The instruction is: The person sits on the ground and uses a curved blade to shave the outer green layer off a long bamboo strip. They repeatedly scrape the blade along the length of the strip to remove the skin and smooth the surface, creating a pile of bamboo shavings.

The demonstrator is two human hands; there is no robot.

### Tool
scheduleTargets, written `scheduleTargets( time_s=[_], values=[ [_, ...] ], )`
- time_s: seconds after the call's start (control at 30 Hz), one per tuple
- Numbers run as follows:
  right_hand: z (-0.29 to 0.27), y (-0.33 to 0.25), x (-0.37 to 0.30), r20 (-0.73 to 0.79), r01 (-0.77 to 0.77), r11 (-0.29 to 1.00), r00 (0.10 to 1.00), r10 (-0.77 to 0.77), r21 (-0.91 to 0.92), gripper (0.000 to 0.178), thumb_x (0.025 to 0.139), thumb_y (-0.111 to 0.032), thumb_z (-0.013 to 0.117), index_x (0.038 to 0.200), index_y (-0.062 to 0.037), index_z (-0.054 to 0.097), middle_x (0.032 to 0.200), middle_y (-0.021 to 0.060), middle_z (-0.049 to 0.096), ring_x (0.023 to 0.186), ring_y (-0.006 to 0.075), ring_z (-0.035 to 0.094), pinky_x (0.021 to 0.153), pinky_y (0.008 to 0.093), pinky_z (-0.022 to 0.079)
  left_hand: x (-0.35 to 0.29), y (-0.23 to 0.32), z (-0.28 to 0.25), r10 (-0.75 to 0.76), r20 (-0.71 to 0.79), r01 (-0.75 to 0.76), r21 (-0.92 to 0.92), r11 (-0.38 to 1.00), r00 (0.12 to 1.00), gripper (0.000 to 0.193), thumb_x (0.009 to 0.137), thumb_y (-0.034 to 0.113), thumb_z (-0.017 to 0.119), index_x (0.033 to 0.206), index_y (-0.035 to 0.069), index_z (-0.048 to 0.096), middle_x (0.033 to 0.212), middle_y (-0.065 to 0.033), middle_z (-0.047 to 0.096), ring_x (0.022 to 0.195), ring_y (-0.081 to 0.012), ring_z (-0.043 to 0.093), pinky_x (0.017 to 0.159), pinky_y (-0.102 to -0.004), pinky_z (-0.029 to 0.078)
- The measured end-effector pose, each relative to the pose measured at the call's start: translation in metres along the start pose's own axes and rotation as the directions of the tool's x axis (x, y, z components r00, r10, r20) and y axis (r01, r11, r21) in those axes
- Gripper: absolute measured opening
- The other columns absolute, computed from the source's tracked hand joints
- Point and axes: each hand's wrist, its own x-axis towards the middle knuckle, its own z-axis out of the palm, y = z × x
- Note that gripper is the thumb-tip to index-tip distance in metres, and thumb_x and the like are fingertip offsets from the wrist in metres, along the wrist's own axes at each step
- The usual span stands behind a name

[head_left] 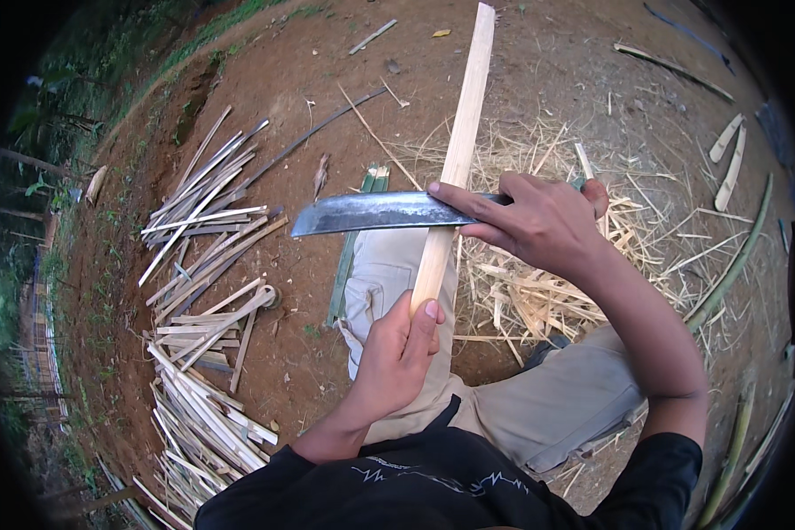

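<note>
Pale, thin split-wood strips (205, 395) lie in loose heaps on the brown earth at our left, well apart from both hands. Next comes the long, dark-edged steel blade (357, 215), its free end reaching out over the beige cloth trousers (395, 269); if our wrist twists, that end could swing down toward the leg. Our left hand (388, 367) is clamped on the lower end of the flat, pale wooden strip (468, 115), thumb laid along its face, below the blade. The wooden strip slants up and away from this grip and passes behind the steel; a hard push toward us, or a sudden run along the grain, could carry the edge into that thumb. Its far end has no visible support, so uneven pressure could turn it and make the blade skid. Our right hand, (547, 216) apart from the left, is closed around the blade's handle end, with one finger stretched along the steel to the strip; a slip could nick that fingertip, though we cannot tell which edge is sharp. Farther right, curly straw-coloured shavings (530, 300) litter the ground, and could slide underfoot if we shift our stance.
</note>
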Motion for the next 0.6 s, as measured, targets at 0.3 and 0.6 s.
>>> scheduleTargets(
  time_s=[0.3, 0.6],
  values=[
    [-0.013, -0.011, 0.007, 0.085, -0.024, 0.996, 0.996, 0.031, -0.089, 0.048, 0.095, -0.050, 0.047, 0.142, -0.0448, 0.043, 0.069, 0.0051, 0.050, 0.052, 0.0132, 0.050, 0.042, 0.0300, 0.043, -0.013, -0.002, -0.002, -0.023, 0.027, 0.024, -0.026, 0.999, 0.999, 0.026, 0.106, 0.028, 0.039, 0.096, 0.006, 0.047, 0.058, 0.0065, 0.035, 0.043, -0.0001, 0.025, 0.038, -0.0204, 0.022],
    [-0.014, -0.046, 0.000, 0.063, 0.158, 0.987, 0.985, -0.161, 0.042, 0.051, 0.093, -0.054, 0.047, 0.142, -0.0403, 0.046, 0.067, 0.0025, 0.048, 0.047, 0.0153, 0.051, 0.040, 0.0319, 0.043, -0.010, -0.010, -0.007, 0.046, -0.010, -0.045, 0.032, 0.998, 0.999, 0.024, 0.106, 0.025, 0.039, 0.095, 0.005, 0.048, 0.057, 0.0065, 0.035, 0.043, -0.0002, 0.026, 0.039, -0.0209, 0.021]
  ],
)
